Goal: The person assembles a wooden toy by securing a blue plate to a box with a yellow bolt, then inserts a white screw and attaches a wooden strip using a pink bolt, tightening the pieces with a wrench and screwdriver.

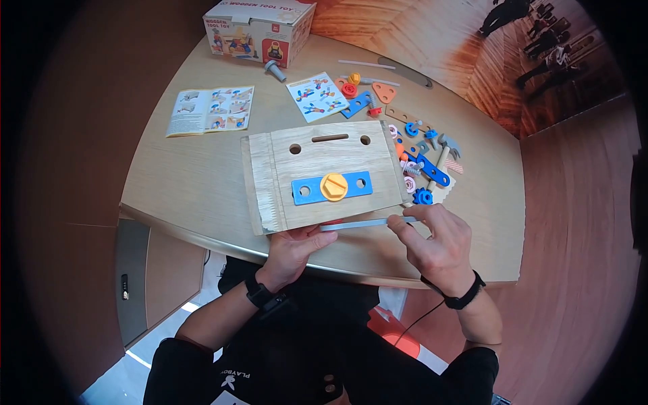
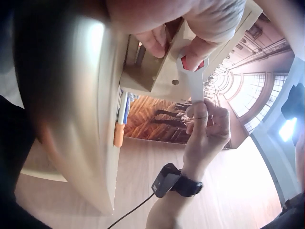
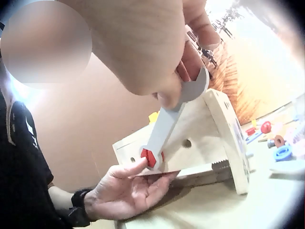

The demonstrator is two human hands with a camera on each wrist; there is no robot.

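A wooden toy workbench box stands on the table, a blue strip and a yellow bolt on its top. Against its near side lies a grey toy wrench, its ring end around a red hexagonal bolt head. My right hand pinches the wrench near its open-ended jaw, thumb against fingers. Palm up, my left hand reaches under the panel's lower edge with fingers fairly straight. Its thumb presses on the red bolt head within the ring.
Loose toy parts, among them a blue gear and a hammer, lie right of the box. Behind it are an instruction booklet, a picture card, a grey bolt and a cardboard box. The table's curved edge runs nearest me.
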